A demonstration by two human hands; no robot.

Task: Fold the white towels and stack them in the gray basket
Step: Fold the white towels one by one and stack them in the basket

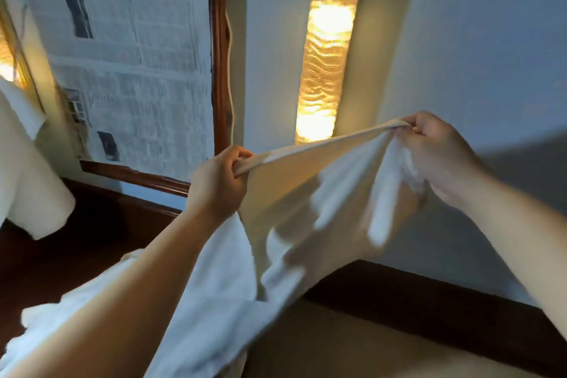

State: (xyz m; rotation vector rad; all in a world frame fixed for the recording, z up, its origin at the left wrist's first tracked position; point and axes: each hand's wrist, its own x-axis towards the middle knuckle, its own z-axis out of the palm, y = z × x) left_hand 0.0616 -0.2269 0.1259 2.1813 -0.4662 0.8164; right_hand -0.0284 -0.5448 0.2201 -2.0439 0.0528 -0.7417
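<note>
- White towel (294, 193): you stretch its top edge taut in the air.
- Your left hand (216, 184) and right hand (435, 147): fingers pinching opposite corners.

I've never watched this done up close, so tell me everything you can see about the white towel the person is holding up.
The white towel looks like soft, thick cloth. It is unfolded, held up in the air with its top edge pulled taut between both hands. The left hand pinches one end and the right hand pinches the other, slightly higher. Below that edge the cloth hangs in loose folds, blurred by motion. Its lower part drops behind the left forearm, towards more white cloth lower left. No basket is in view.
</note>
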